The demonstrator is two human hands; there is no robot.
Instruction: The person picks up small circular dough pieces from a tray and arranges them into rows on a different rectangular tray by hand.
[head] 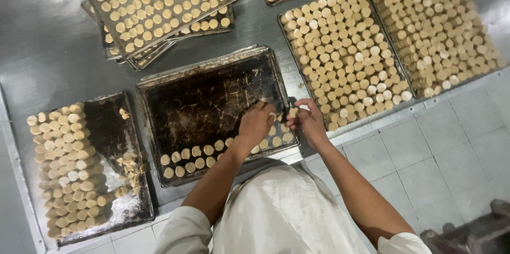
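A dark, scorched baking tray [207, 89] lies in front of me on the steel table, with two short rows of pale round dough pieces [194, 159] along its near edge. My left hand [256, 122] hovers over the tray's near right corner, fingers pinched on a dough piece. My right hand [308, 118] is just beside it at the tray's right rim, also holding a small dough piece. The two hands nearly touch.
A tray [114, 126] at the left holds dough pieces stacked in columns. Full trays [345, 54] [435, 25] lie to the right, and a stack of filled trays [159, 4] sits at the back left. The table edge [372, 124] meets a tiled floor [441, 158].
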